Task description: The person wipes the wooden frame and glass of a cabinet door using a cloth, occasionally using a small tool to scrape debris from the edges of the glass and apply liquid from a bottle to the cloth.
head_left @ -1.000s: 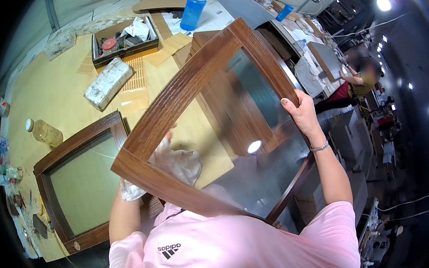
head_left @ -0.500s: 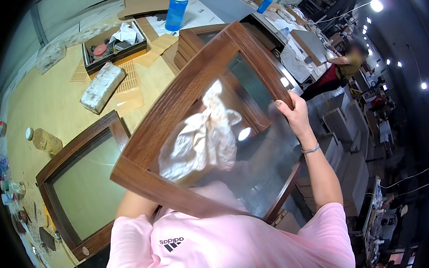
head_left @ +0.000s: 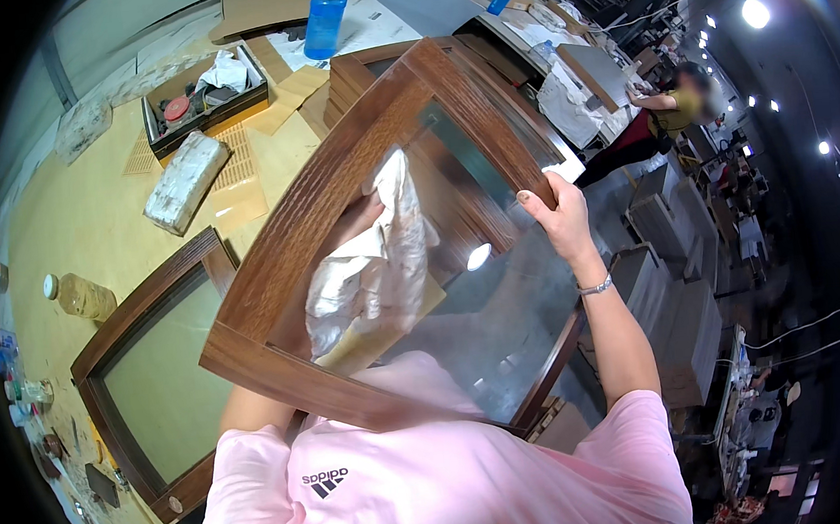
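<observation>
Tilted in front of me is a brown wooden cabinet door (head_left: 337,185) with a curved edge and a clear glass pane (head_left: 464,337). My right hand (head_left: 565,215) grips its right side rail, thumb on the near face. Behind the pane, my left hand (head_left: 366,215) shows in part through the glass, closed on a crumpled white cloth (head_left: 367,275) against the pane's far side. The cloth covers most of those fingers, and the frame hides the left wrist. A second glazed door (head_left: 115,356) lies on the table at the left.
The pale worktable (head_left: 57,219) carries a wrapped block (head_left: 185,181), an open box (head_left: 205,116) of odds and ends, a blue bottle (head_left: 325,20) and a jar of yellowish liquid (head_left: 82,297). More wooden frames (head_left: 353,77) are stacked behind the held door. A co-worker (head_left: 677,113) stands at the far right.
Behind the glass, the white cloth has shifted left and changed its folds, and more of my left hand shows. My right hand keeps its hold on the rail. The whole view has shifted slightly.
</observation>
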Available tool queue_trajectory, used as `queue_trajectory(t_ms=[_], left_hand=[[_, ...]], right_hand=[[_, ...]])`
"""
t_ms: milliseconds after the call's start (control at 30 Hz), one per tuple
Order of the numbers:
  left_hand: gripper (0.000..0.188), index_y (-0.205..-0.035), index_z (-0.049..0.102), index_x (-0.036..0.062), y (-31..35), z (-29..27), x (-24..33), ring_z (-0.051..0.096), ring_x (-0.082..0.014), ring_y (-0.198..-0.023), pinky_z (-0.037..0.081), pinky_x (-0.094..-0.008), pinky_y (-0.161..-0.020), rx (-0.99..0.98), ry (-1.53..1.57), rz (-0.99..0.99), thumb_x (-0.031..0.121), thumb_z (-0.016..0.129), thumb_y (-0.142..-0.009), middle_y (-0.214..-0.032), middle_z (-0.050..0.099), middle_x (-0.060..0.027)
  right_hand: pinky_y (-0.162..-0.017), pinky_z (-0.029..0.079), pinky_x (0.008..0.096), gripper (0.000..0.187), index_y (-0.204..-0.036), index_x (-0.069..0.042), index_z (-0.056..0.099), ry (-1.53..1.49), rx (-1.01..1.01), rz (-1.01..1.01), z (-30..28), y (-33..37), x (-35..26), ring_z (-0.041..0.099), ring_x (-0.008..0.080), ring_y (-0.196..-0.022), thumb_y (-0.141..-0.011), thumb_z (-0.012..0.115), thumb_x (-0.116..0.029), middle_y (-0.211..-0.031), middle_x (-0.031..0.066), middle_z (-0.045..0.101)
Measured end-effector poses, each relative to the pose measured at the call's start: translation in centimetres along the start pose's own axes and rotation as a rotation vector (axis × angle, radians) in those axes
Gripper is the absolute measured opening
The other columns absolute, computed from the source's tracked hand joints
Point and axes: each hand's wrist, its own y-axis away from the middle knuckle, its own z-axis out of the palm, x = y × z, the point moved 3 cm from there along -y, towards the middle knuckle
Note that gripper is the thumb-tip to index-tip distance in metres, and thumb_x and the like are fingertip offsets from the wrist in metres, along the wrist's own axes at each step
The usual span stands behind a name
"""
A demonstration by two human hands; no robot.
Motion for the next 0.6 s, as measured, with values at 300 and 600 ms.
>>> queue_trajectory(t_ms=[300,600], left_hand=[[0.010,-0.102,0.067,-0.0004,4.8,-1.7,-4.1,0.054,-0.0076,-0.076,0.044,-0.0255,-0.066,-0.032,-0.072,-0.067,-0.003,0.065,-0.092,-0.086,0.060,0.0001],[0.027,-0.114,0.067,-0.0042,6.0,-3.2,-2.6,0.065,-0.0289,-0.099,0.052,-0.0357,-0.088,-0.282,-0.302,0.673,0.002,0.066,-0.087,-0.106,0.068,-0.0161]], right_hand=[[-0.069,0.050,0.0338,0.043,-0.095,-0.001,0.066,0.003,-0.021,0.038,0.5,-0.4,1.1,0.066,0.0238,-0.073,-0.084,0.074,-0.041,-0.080,0.0144,0.069],[-0.070,0.051,0.0355,0.043,-0.094,-0.002,0.067,0.067,-0.002,0.065,0.0,-0.2,1.1,0.068,0.0272,-0.074,-0.084,0.075,-0.044,-0.081,0.0147,0.071]])
